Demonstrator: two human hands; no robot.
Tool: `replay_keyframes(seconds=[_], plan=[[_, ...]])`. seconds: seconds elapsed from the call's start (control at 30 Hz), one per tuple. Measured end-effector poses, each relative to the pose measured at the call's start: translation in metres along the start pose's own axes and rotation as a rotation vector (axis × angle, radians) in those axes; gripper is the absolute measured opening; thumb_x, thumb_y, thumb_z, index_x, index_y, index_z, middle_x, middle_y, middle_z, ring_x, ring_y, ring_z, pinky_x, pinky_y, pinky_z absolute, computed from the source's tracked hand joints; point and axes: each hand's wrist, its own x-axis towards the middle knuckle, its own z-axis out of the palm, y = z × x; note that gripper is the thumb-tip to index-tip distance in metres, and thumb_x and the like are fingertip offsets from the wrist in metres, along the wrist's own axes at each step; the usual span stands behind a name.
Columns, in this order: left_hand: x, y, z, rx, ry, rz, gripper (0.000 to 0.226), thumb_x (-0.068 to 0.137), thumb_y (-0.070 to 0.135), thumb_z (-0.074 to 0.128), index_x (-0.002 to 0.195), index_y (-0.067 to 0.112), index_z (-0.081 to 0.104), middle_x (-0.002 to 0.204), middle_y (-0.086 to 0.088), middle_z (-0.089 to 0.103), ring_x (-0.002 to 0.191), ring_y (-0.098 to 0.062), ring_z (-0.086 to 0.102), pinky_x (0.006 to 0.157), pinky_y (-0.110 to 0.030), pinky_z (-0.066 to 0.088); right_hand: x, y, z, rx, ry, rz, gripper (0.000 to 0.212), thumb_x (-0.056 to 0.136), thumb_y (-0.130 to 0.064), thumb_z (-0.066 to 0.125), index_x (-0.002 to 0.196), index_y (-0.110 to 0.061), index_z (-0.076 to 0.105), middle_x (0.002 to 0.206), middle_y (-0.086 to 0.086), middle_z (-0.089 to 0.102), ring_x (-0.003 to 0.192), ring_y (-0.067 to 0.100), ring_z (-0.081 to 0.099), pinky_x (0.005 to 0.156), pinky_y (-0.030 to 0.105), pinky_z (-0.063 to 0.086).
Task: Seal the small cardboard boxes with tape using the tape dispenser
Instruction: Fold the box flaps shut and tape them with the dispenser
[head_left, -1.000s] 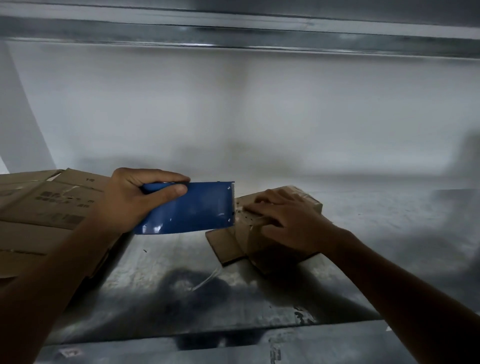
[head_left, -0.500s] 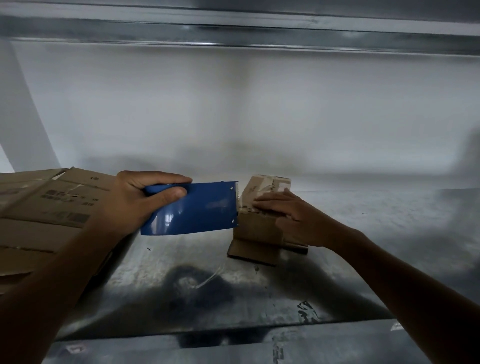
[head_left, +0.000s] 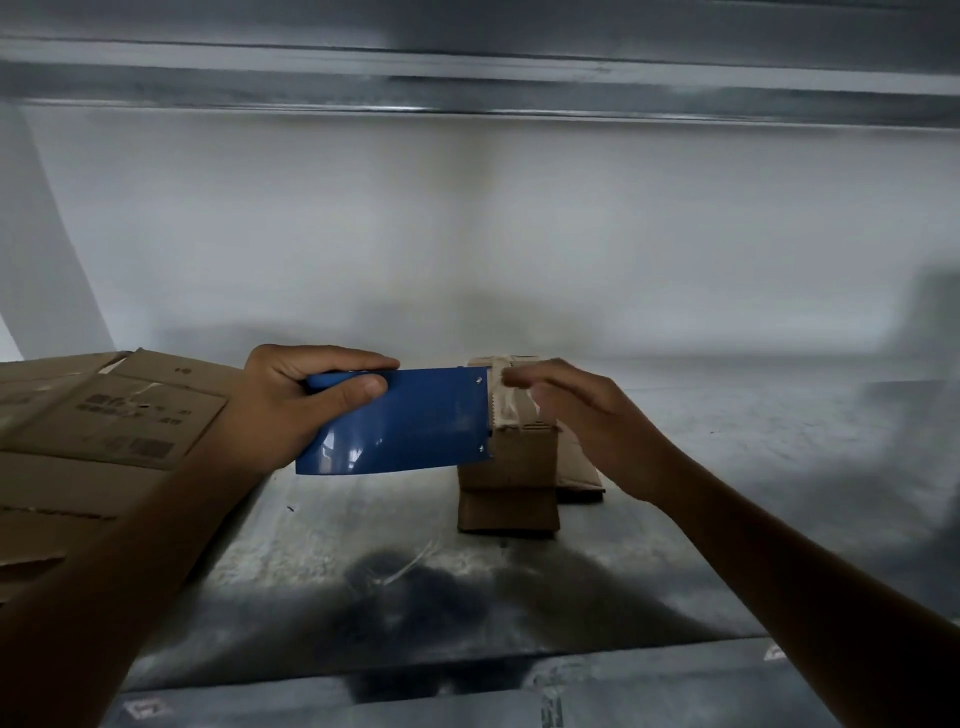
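Now the left hand (head_left: 306, 410) is gripping the dispenser (head_left: 410, 421) against the box (head_left: 511, 457); the right hand (head_left: 592, 415), blurred, is showing no clear hold, so a pull could be tipping the box.

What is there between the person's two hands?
In the head view, the blue tape dispenser, gripped by the left hand, reaches to the taped top of the small cardboard box, by the right hand.

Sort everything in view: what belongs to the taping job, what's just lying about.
Job: blue tape dispenser, gripped by the left hand; small cardboard box; tape on its top, with the right hand at it.
Lying about: flattened cardboard at the left; thin scrap on the metal shelf.
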Motion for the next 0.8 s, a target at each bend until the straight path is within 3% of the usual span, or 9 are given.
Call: replay_keyframes(seconds=[0.13,0.33,0.4,0.53,0.8], plan=[[0.002,0.001,0.005,-0.015,-0.017,0.026,0.028,0.093,-0.002,0.063,0.110,0.015,0.074,0.099,0.017,0.077,0.094,-0.001,0.073,0.077,-0.008,0.053,-0.002,-0.014,0.015,0.040,-0.055,0.095,0.032,0.107,-0.024,0.046,0.134,-0.022,0.062,0.125,-0.007,0.068,0.117,0.009,0.063,0.108,0.038,0.048],[0.003,0.003,0.010,-0.050,0.007,0.045,0.031,0.092,-0.003,0.063,0.106,0.022,0.074,0.097,0.018,0.077,0.094,-0.002,0.073,0.079,-0.010,0.053,-0.001,-0.011,0.008,0.321,0.020,0.146,0.027,0.105,-0.014,0.050,0.124,-0.018,0.068,0.116,-0.001,0.073,0.107,0.016,0.069,0.098,0.032,0.055],[0.003,0.002,0.010,-0.060,0.011,0.037,0.030,0.093,-0.003,0.063,0.105,0.022,0.075,0.097,0.018,0.078,0.095,-0.004,0.073,0.079,-0.011,0.054,0.002,-0.008,0.007,0.322,0.019,0.186,0.025,0.102,-0.012,0.055,0.121,-0.016,0.070,0.112,0.000,0.075,0.101,0.016,0.070,0.097,0.034,0.056],[0.002,0.004,0.011,-0.076,0.004,0.033,0.030,0.093,-0.003,0.062,0.105,0.021,0.074,0.098,0.018,0.078,0.094,-0.004,0.073,0.078,-0.011,0.054,0.004,-0.010,0.006,0.288,0.004,0.219,0.022,0.098,-0.008,0.060,0.117,-0.009,0.071,0.107,0.006,0.074,0.091,0.015,0.069,0.080,0.024,0.055],[0.000,0.004,0.011,-0.076,-0.048,-0.006,0.036,0.090,-0.008,0.065,0.105,0.023,0.074,0.096,0.021,0.077,0.092,-0.002,0.073,0.074,-0.009,0.054,0.004,-0.014,0.008,0.224,0.071,0.194,0.015,0.095,0.000,0.061,0.094,-0.010,0.072,0.079,0.001,0.071,0.072,0.015,0.065,0.073,0.033,0.056]])
